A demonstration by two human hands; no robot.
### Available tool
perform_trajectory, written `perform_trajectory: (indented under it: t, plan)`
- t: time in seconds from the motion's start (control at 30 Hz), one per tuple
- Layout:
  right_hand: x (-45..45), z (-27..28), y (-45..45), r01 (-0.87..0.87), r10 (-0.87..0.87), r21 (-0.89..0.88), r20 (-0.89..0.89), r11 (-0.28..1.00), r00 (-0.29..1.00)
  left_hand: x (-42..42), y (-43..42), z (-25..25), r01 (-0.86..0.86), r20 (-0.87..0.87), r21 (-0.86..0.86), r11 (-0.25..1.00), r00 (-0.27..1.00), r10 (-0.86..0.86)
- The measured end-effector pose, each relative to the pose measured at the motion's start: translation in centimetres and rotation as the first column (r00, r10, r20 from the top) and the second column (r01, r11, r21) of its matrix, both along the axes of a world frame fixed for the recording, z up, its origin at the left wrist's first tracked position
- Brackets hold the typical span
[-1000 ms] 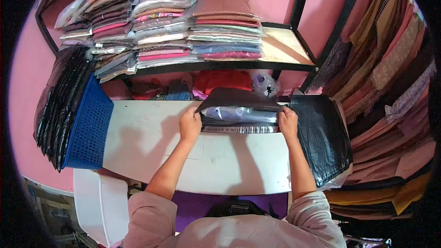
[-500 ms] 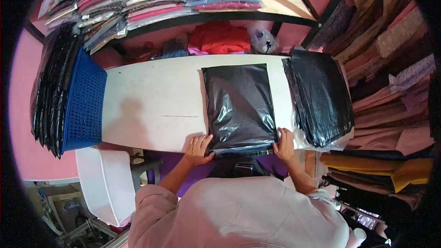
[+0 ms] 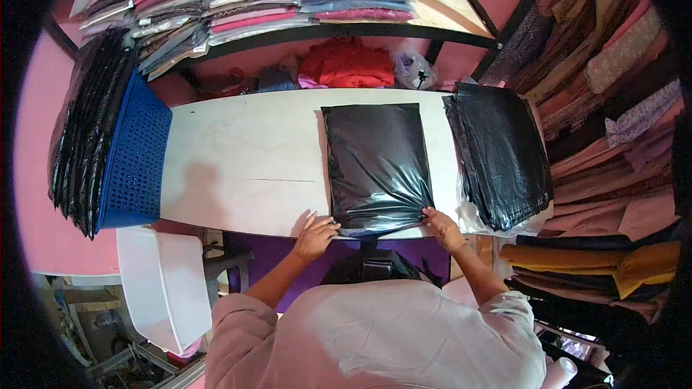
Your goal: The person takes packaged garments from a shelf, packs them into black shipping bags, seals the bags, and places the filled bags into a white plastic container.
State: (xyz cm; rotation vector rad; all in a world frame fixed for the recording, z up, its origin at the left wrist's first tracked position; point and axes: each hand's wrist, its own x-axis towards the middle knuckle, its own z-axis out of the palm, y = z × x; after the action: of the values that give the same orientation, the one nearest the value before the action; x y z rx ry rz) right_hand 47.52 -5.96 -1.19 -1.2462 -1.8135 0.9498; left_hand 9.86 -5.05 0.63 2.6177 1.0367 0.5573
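Note:
A black glossy plastic mailing bag [image 3: 378, 162] lies flat on the white table [image 3: 245, 130] in front of me, its lower edge along the table's near edge. My right hand [image 3: 444, 230] pinches the bag's lower right corner, and creases fan out across the plastic from there. At the lower left corner, my left hand [image 3: 314, 238] rests with its fingers stretched out, touching the bag's edge. What the bag contains, if anything, is hidden.
A stack of black plastic bags [image 3: 501, 155] lies to the right. On the left, a blue perforated basket [image 3: 137, 151] holds more black packages. Packaged folded fabrics [image 3: 252, 3] fill the shelf above. A white bin [image 3: 162, 284] stands below the table; fabrics [image 3: 613, 180] hang at right.
The bag's lower edge has been drawn up and pulled taut, with new creases running to the lower right corner. My right hand has closed on that corner; my left fingers have stretched out.

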Motion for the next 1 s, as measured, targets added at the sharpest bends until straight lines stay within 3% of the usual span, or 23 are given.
perform_trajectory:
  t: [0.03, 0.07, 0.1, 0.13, 0.17, 0.2, 0.23, 0.3, 0.33, 0.43, 0.53, 0.57, 0.6, 0.7, 0.73, 0.77, 0.8, 0.83, 0.87, 0.9, 0.93, 0.97, 1.0]
  plan:
    - [-0.4, -0.4, 0.0, 0.100, -0.256, -0.364, -0.411, 0.926, 0.875, 0.5, -0.1, -0.4, -0.150, 0.158, -0.107, 0.983, 0.973, 0.166]
    - [-0.6, 0.1, 0.2, 0.099, -0.253, -0.360, -0.412, 0.928, 0.875, 1.1, 0.0, -0.7, -0.275, 0.293, -0.233, 0.933, 0.895, 0.337]
    - [-0.8, 1.5, 0.9, 0.227, -0.239, -0.153, -0.067, 0.962, 0.969, 1.8, 0.4, 0.4, -0.276, 0.296, -0.226, 0.934, 0.894, 0.336]
    - [-1.0, 3.0, 1.9, 0.265, -0.281, 0.095, 0.283, 0.960, 0.917, 2.4, 1.0, 1.7, -0.415, 0.334, -0.272, 0.868, 0.805, 0.490]
    - [-2.1, 5.0, 3.0, 0.343, -0.382, 0.191, 0.228, 0.920, 0.896, 2.8, 1.9, 3.2, -0.538, 0.362, -0.325, 0.778, 0.689, 0.628]
    - [-2.5, 7.4, 4.1, 0.356, -0.399, 0.227, 0.185, 0.906, 0.898, 2.9, 3.2, 4.4, -0.550, 0.485, -0.353, 0.757, 0.585, 0.651]
    - [-2.8, 9.9, 5.2, 0.371, -0.415, 0.261, 0.138, 0.891, 0.899, 2.5, 4.7, 6.0, -0.552, 0.524, -0.286, 0.783, 0.594, 0.610]
    - [-3.2, 15.3, 7.7, 0.341, -0.406, 0.457, 0.048, 0.821, 0.913, 2.8, 6.9, 11.5, -0.506, 0.678, -0.360, 0.784, 0.435, 0.592]
    - [-3.4, 18.3, 8.8, 0.341, -0.405, 0.504, 0.019, 0.793, 0.914, 3.0, 8.3, 13.8, -0.563, 0.765, -0.220, 0.797, 0.408, 0.499]
    - [-4.6, 26.3, 11.3, 0.356, -0.421, 0.610, -0.040, 0.708, 0.906, 3.7, 10.8, 21.2, -0.567, 0.839, -0.208, 0.797, 0.316, 0.444]
    - [-5.3, 29.8, 14.7, 0.352, -0.421, 0.574, -0.013, 0.740, 0.907, 4.6, 14.7, 23.0, -0.674, 0.882, -0.187, 0.715, 0.206, 0.425]
    - [-5.3, 29.4, 16.2, 0.317, -0.413, 0.551, 0.055, 0.772, 0.909, 4.9, 16.1, 22.6, -0.696, 0.886, -0.183, 0.694, 0.189, 0.424]
    - [-5.3, 28.6, 17.8, 0.283, -0.401, 0.526, 0.124, 0.802, 0.908, 4.4, 17.1, 21.8, -0.682, 0.805, -0.233, 0.693, 0.264, 0.530]
    - [-4.6, 20.0, 23.6, 0.255, -0.384, 0.441, 0.234, 0.861, 0.893, 2.8, 22.5, 12.6, -0.601, 0.675, -0.376, 0.705, 0.343, 0.653]
    - [-4.3, 16.8, 25.2, 0.263, -0.358, 0.339, 0.258, 0.903, 0.898, 2.2, 23.7, 8.7, -0.645, 0.631, -0.366, 0.671, 0.358, 0.689]
    - [-4.7, 13.6, 25.7, 0.319, -0.409, 0.432, 0.130, 0.843, 0.903, 1.7, 24.6, 5.5, -0.687, 0.586, -0.352, 0.635, 0.368, 0.722]
    - [-4.7, 10.8, 25.5, 0.443, -0.489, 0.221, 0.243, 0.869, 0.838, 1.3, 24.3, 3.6, -0.665, 0.466, -0.447, 0.599, 0.399, 0.790]
    - [-3.6, 6.8, 26.0, 0.406, -0.410, 0.072, 0.262, 0.911, 0.874, 0.9, 23.3, 1.7, -0.644, 0.338, -0.533, 0.548, 0.432, 0.836]
    - [-3.4, 3.8, 24.8, 0.416, -0.448, 0.173, 0.245, 0.893, 0.860, 0.5, 22.2, -1.8, -0.710, 0.279, -0.466, 0.527, 0.448, 0.850]
    - [-3.4, 3.4, 22.7, 0.440, -0.451, 0.101, 0.260, 0.892, 0.854, 0.1, 20.6, -4.7, -0.768, 0.216, -0.392, 0.506, 0.457, 0.863]
    - [-2.3, 0.8, 20.8, 0.417, -0.463, 0.220, 0.242, 0.882, 0.853, 0.5, 17.9, -2.5, -0.577, 0.126, -0.722, 0.382, 0.433, 0.892]
    - [-2.2, 0.7, 17.9, 0.441, -0.461, 0.168, 0.104, 0.882, 0.881, 0.4, 15.6, -4.5, -0.469, 0.241, -0.773, 0.428, 0.408, 0.881]
    - [-1.1, -0.7, 15.2, 0.486, -0.486, 0.036, 0.148, 0.873, 0.861, 1.2, 12.9, -4.6, -0.548, 0.192, -0.735, 0.398, 0.395, 0.898]
